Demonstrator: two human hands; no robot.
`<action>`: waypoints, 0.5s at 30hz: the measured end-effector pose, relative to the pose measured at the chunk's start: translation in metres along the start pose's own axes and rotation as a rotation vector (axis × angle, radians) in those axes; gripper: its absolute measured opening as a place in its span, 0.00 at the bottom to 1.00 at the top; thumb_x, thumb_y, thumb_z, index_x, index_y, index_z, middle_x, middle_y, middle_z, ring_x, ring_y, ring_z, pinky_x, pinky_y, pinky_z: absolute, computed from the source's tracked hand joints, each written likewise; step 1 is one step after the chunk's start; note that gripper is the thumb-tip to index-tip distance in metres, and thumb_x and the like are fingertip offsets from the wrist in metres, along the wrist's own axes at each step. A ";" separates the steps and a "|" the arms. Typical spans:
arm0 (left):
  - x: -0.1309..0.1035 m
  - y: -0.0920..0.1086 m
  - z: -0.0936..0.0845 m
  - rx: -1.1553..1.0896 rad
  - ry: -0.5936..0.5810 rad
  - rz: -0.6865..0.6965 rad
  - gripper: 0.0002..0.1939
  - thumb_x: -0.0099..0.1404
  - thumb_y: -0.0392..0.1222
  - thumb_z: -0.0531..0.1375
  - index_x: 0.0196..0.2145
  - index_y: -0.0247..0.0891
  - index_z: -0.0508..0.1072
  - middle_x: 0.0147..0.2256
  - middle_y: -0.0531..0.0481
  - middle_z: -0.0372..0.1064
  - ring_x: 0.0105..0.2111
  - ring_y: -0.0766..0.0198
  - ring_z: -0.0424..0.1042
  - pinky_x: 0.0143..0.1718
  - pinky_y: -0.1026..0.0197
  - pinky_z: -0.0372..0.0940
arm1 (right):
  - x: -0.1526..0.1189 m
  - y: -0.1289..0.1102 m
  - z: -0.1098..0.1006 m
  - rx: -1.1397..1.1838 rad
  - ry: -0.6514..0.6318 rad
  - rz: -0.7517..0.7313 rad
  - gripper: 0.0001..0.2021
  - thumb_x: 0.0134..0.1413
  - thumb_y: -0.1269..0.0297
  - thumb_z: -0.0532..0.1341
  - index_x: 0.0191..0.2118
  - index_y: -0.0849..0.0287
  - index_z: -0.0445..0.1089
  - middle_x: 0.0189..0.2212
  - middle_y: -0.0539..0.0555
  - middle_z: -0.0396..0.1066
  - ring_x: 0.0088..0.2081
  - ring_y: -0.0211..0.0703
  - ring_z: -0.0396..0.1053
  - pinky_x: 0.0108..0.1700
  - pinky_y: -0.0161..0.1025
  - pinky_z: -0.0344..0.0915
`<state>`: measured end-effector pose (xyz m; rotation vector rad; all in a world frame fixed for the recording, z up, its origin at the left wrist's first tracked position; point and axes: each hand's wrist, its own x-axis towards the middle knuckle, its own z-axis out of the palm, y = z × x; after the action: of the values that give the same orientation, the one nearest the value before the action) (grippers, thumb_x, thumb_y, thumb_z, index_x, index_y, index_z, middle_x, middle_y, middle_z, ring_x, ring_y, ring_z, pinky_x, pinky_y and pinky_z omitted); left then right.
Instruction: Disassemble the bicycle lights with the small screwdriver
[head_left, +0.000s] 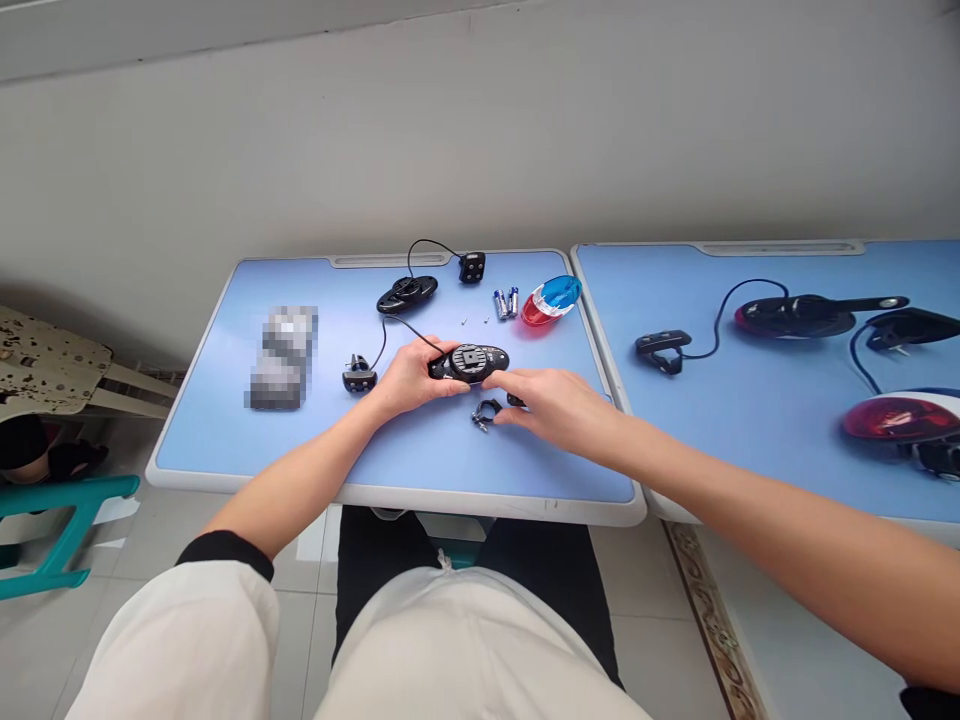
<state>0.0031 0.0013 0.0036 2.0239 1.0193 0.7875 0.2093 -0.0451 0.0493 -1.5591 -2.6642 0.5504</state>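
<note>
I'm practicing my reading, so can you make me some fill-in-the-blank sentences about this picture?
The left hand holds an oval piece that is coloured ___.
One end of the shiny cover is blue, and the other end is ___.
Near that cover lie ___ small batteries.
The tabletop under them is coloured ___.

Missing words: black; red; two; blue.
</note>
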 end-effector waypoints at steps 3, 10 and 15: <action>0.000 -0.002 0.001 0.006 0.008 0.015 0.25 0.51 0.45 0.68 0.46 0.34 0.75 0.36 0.47 0.72 0.39 0.59 0.70 0.45 0.58 0.64 | 0.006 -0.015 -0.008 -0.099 0.106 -0.099 0.08 0.55 0.72 0.57 0.38 0.55 0.71 0.33 0.52 0.71 0.28 0.39 0.63 0.25 0.34 0.46; 0.001 -0.006 0.004 0.065 0.023 0.042 0.17 0.48 0.34 0.63 0.38 0.37 0.77 0.32 0.50 0.71 0.36 0.61 0.70 0.42 0.59 0.65 | 0.037 -0.042 -0.019 -0.320 -0.038 -0.232 0.15 0.45 0.84 0.54 0.34 0.59 0.71 0.30 0.54 0.68 0.29 0.39 0.62 0.24 0.37 0.40; 0.001 -0.004 0.004 0.042 0.021 0.069 0.16 0.49 0.36 0.63 0.39 0.35 0.77 0.33 0.49 0.72 0.38 0.60 0.70 0.43 0.59 0.65 | 0.040 -0.034 -0.011 -0.290 -0.017 -0.257 0.14 0.44 0.85 0.52 0.31 0.60 0.68 0.29 0.53 0.70 0.31 0.39 0.62 0.23 0.36 0.40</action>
<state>0.0053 0.0030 -0.0020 2.1008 0.9901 0.8318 0.1624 -0.0227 0.0628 -1.2315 -3.0015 0.1745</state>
